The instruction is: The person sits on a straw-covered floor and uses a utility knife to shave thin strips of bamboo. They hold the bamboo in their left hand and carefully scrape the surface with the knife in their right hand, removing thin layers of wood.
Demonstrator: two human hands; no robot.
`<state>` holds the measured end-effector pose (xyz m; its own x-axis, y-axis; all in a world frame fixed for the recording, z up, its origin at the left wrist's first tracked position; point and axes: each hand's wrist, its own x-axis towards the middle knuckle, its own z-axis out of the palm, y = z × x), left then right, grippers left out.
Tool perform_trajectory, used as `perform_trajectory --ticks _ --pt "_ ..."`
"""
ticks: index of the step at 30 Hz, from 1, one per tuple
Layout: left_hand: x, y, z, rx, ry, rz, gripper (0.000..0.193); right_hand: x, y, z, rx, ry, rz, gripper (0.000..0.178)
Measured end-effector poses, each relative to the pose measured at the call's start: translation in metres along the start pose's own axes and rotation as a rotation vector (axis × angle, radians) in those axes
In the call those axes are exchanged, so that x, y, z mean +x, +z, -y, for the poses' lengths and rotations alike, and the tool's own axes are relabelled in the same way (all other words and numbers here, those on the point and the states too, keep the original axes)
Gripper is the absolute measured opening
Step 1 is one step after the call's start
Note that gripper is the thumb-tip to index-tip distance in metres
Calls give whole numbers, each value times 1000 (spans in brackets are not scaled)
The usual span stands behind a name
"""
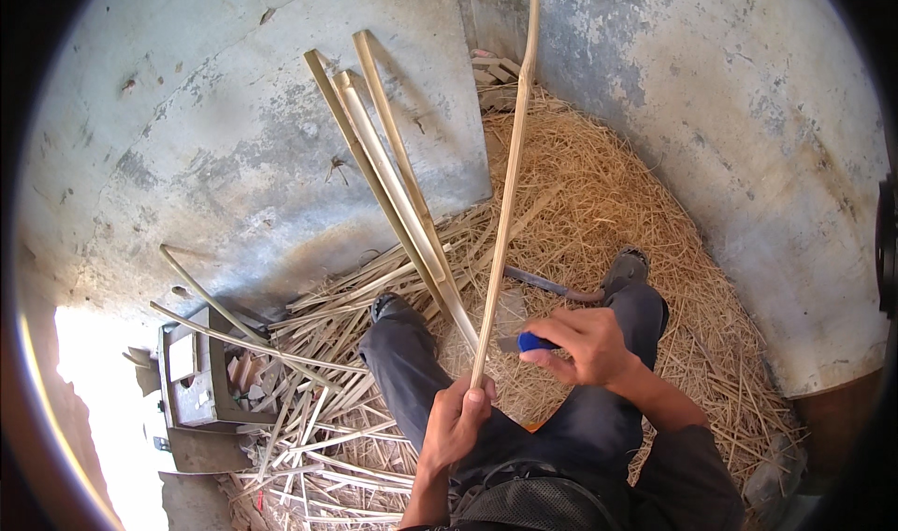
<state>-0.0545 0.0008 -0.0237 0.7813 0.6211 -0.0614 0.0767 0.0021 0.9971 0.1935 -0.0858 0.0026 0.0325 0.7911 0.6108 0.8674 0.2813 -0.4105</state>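
Observation:
A long pale bamboo strip (505, 203) rises from my lap toward the far wall, slightly bent near its top. My left hand (458, 419) is closed around its lower end, thumb on top. My right hand (589, 344) grips a knife (538, 342) by its blue handle. The short grey blade points left, close beside the strip; whether it touches cannot be made out. Beyond my left hand, several split bamboo lengths (374, 157) lean against the left wall.
Fine shavings (599, 175) and loose strips (327, 437) cover the floor around my legs. A dark-bladed tool with a brown handle (585, 294) lies between my feet. At left stands an open grey box (201, 400) holding broken pieces. Worn walls (748, 157) rise on both sides.

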Motion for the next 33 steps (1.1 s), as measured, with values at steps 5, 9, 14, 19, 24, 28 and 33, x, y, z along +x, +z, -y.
perform_trajectory --ticks 5,9,14,19,24,28,33 --pt "5 6 -12 3 19 -21 50 5 9 7 -7 -59 -11 29" --pt "8 12 -24 78 46 -62 60 9 10 14 15 -85 2 27" --pt "11 15 -28 163 80 -121 57 9 8 22 -5 -83 23 28" --pt "13 15 -28 276 100 -175 40 11 5 24 -20 -72 15 29" --pt "12 13 -37 323 59 -159 34 11 5 23 -25 -74 -11 29" --pt "12 12 -39 344 52 -145 29 12 2 23 -52 -83 -5 31" --pt "9 12 -35 364 48 -124 30 11 1 15 -77 -62 -71 32"
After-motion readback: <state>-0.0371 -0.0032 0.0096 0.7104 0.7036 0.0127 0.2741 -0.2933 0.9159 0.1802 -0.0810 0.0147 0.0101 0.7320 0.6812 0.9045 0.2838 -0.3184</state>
